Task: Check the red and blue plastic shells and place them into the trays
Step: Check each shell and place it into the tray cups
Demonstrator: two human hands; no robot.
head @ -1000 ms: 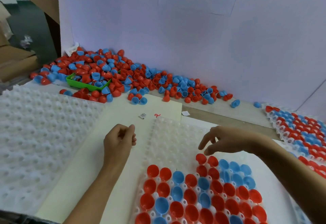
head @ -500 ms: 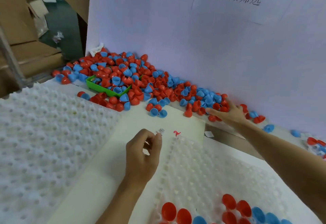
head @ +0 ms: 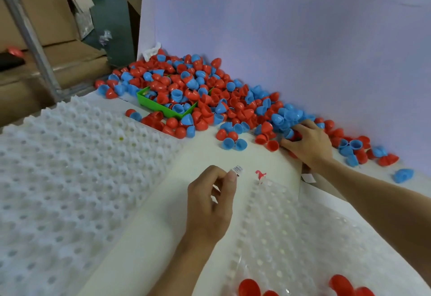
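My right hand (head: 307, 143) curls into the near edge of the shell pile (head: 210, 99) right of frame centre, gripping shells (count unclear), while my left hand (head: 210, 204), loosely curled and holding nothing, waits beside the clear tray (head: 303, 237) at lower right.

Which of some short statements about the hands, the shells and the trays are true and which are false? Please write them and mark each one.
1. The right hand reaches into the pile of shells. True.
2. The left hand holds a blue shell. False: no shell is seen in it.
3. The green bin is empty. False: it holds red and blue shells.
4. The clear tray has red shells at its near edge. True.
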